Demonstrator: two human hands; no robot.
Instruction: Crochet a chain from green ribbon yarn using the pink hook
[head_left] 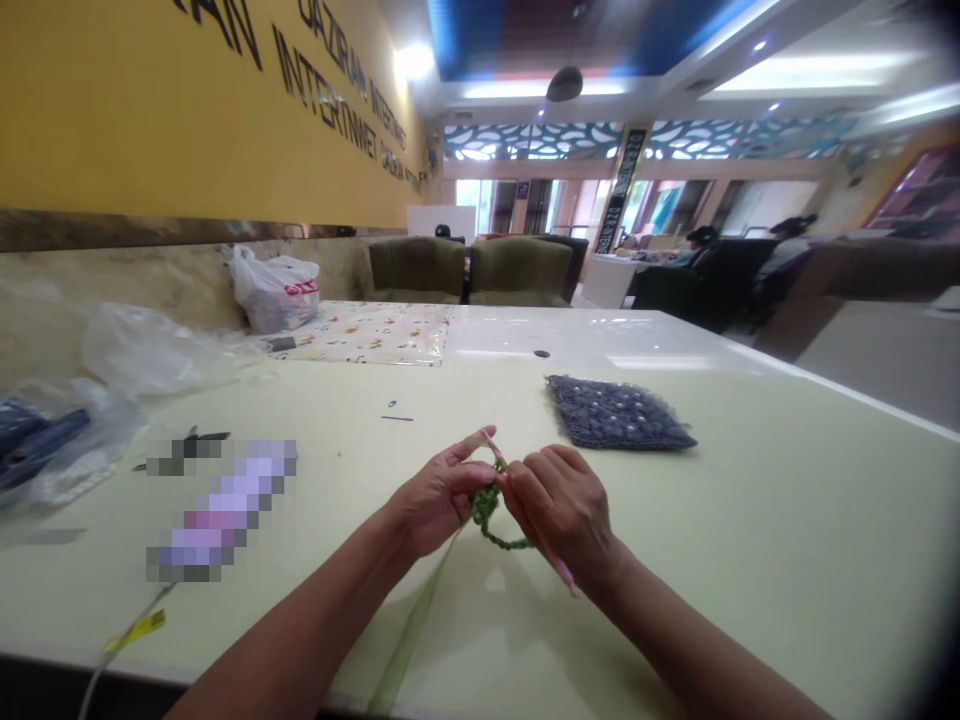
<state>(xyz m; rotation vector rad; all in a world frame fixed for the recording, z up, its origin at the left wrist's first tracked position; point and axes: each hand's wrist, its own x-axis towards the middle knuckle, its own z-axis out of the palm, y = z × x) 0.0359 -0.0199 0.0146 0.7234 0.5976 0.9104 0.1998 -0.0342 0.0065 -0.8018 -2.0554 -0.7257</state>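
My left hand point(442, 497) pinches a small piece of green crochet work point(486, 505) between thumb and fingers, its index finger stretched out beside the tip. In my right hand point(564, 503) is a pink crochet hook point(564, 576), its handle end sticking out below the fist and its tip at the green work. A braided green chain point(506, 543) loops from the work under my right hand. From my left hand a sheer green ribbon-like yarn point(412, 640) runs down to the table's near edge. The exact stitch is hidden by my fingers.
A dark blue-grey knitted piece with white beads point(619, 412) lies right of my hands. On the left are small scissors point(199, 440), a blurred-out lilac object point(229, 505) with a cable, and plastic bags point(154, 350). A small needle-like stick point(397, 418) lies ahead.
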